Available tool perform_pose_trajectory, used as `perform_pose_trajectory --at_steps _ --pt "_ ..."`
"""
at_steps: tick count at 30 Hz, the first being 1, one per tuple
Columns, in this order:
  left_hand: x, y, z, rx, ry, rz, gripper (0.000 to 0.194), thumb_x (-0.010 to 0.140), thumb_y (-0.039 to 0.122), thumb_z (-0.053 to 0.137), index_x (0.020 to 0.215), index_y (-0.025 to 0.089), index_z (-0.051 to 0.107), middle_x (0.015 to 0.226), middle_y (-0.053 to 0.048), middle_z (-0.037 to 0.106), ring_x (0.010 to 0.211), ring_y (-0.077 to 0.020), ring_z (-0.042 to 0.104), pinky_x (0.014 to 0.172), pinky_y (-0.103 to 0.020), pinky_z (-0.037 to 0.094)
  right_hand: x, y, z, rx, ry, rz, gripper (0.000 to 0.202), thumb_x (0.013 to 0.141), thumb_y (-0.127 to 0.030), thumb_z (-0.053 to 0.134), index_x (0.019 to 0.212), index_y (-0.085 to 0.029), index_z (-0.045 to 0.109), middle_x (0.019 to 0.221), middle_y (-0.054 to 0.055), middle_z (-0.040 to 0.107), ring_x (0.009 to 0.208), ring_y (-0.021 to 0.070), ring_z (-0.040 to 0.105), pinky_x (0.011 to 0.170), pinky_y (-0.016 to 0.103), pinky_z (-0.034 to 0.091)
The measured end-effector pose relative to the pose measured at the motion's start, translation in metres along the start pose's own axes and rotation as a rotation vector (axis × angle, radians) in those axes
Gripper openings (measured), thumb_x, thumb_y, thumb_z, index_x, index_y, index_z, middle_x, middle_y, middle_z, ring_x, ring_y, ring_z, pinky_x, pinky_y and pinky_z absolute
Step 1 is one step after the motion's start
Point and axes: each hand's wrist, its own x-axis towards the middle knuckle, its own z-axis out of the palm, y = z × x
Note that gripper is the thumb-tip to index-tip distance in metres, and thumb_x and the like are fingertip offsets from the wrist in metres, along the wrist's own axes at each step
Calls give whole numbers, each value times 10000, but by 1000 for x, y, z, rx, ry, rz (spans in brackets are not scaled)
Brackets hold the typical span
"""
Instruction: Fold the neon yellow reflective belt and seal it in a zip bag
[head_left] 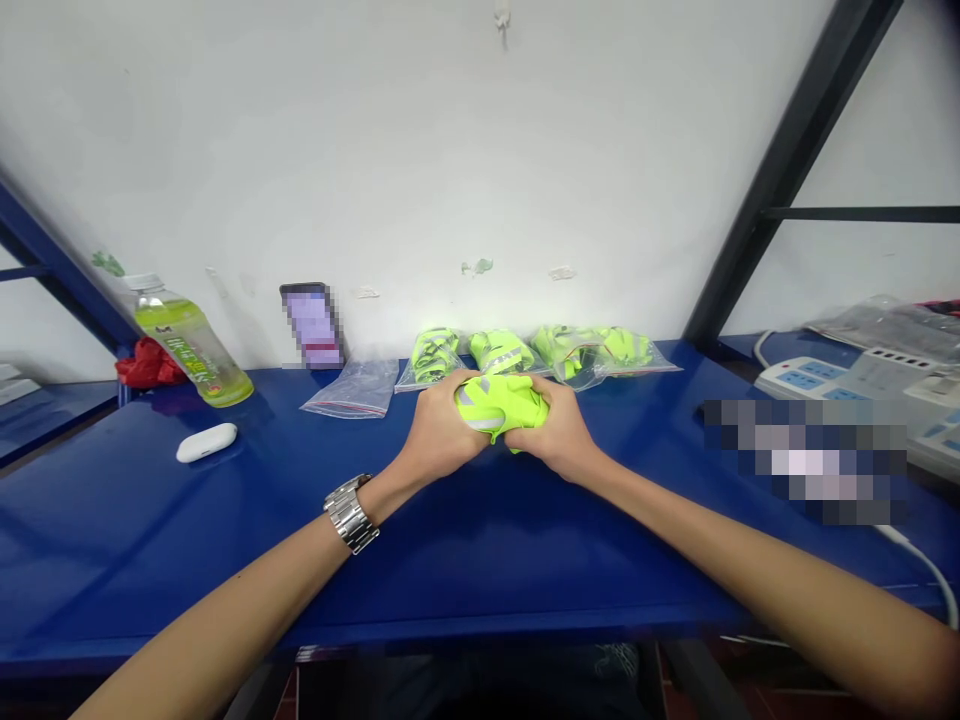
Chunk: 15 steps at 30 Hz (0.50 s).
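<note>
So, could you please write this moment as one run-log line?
left hand: grips cloth | right hand: grips cloth | cloth: bunched, yellow-green | flat bag: on table, left of cloth | filled bags: behind cloth

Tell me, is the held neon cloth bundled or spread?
Bundled, not spread: the neon cloth forms a compact wad between the left hand and right hand.

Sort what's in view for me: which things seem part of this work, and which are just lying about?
Likely part of the work:
yellow-green bundle, between left hand and right hand
bagged bundles near the wall
flat clear bag

Probably just lying about:
drink bottle
white case
propped phone
red crumpled item
power strip
</note>
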Motion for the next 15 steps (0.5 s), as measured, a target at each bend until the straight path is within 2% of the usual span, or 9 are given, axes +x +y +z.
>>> perform_pose_trajectory --at_steps 5,8,11,15 --pt "3 -6 11 -229 116 -69 537 442 206 540 966 163 652 969 -38 621 890 -249 570 762 -353 478 -8 -4 16 -41 152 63 475 487 -253 714 945 -157 635 822 33 659 722 220 586 637 320 481" --pt "7 -6 19 -411 111 -128 589 445 205 468 1008 177 640 960 -36 613 830 -222 552 657 -311 457 -8 -6 20 -75 219 102 430 521 -295 707 924 -164 632 813 43 665 711 230 594 636 337 483" --pt "9 -2 24 -633 76 -168 557 499 199 445 1026 187 624 919 -24 626 770 -190 544 619 -281 430 -7 -6 19 -128 253 123 406 535 -315 700 909 -171 631 830 58 671 740 255 606 661 362 488" --pt "10 6 25 -856 89 -210 320 678 245 532 969 178 648 899 -24 620 784 -161 552 671 -254 440 -9 -7 21 -175 277 107 417 547 -336 689 926 -176 621 872 80 670 783 279 614 704 396 499"
